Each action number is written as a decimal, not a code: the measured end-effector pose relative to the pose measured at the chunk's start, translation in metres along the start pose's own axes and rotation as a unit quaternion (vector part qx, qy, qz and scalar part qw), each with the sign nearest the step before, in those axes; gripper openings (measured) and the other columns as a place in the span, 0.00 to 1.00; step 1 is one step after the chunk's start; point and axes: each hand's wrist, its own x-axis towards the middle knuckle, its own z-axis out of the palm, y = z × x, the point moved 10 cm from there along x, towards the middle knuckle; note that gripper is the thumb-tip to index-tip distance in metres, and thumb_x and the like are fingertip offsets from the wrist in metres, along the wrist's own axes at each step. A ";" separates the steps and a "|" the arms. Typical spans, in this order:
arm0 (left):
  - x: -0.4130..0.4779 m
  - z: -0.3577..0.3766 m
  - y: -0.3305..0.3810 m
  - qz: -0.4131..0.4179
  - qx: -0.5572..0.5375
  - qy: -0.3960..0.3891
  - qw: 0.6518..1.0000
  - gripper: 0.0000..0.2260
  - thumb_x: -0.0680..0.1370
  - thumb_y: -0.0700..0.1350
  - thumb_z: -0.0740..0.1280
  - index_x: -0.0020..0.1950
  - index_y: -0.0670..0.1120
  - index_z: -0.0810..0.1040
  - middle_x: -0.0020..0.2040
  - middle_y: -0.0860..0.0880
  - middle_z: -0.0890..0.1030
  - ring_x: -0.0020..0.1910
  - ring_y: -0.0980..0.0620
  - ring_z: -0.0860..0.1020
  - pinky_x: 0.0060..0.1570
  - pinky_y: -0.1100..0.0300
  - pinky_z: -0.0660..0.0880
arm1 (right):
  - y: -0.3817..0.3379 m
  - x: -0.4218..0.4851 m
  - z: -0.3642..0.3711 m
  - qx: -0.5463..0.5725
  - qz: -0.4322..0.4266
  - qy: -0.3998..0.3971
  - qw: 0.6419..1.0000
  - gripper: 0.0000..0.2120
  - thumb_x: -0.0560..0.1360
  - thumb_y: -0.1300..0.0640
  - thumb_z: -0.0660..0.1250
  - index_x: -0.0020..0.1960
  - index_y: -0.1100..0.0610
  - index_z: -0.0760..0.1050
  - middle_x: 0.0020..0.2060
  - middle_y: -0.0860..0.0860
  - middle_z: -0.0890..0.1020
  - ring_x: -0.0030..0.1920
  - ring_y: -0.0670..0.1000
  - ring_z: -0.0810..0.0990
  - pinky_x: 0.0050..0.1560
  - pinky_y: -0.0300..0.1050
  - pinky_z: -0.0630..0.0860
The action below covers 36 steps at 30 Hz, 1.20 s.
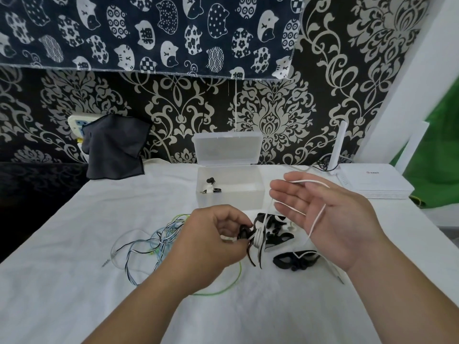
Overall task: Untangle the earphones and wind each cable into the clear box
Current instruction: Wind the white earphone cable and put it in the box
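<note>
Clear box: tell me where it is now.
In the head view the clear box stands open at back centre, between the dark grey cloth and the white router.

1. The clear box point(238, 199) stood open-topped, its lid point(227, 148) tipped back; entry from above was free.
2. A white cable point(258, 238), strung between left hand point(211, 242) and right hand point(330, 214), crossed its front.
3. A cable tangle point(154, 242) crowded the white cloth point(248, 314) at left.

white earphone cable point(316, 220) partly coiled in my left hand point(211, 242) pinch, free length draped over my flat right hand point(330, 214), blue-green-black cable tangle point(159, 240) lying leftward, clear box point(231, 197) open, lid upright, one wound earphone point(210, 187) inside, left end
</note>
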 end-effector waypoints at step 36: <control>0.000 -0.038 -0.032 -0.085 -0.277 0.243 0.926 0.12 0.71 0.26 0.67 0.44 0.43 0.77 0.37 0.39 0.78 0.34 0.46 0.79 0.46 0.50 0.79 | 0.070 -0.024 0.025 -0.306 0.178 -0.073 0.933 0.10 0.75 0.62 0.65 0.35 0.58 0.79 0.26 0.50 0.62 0.25 0.49 0.57 0.32 0.44 0.62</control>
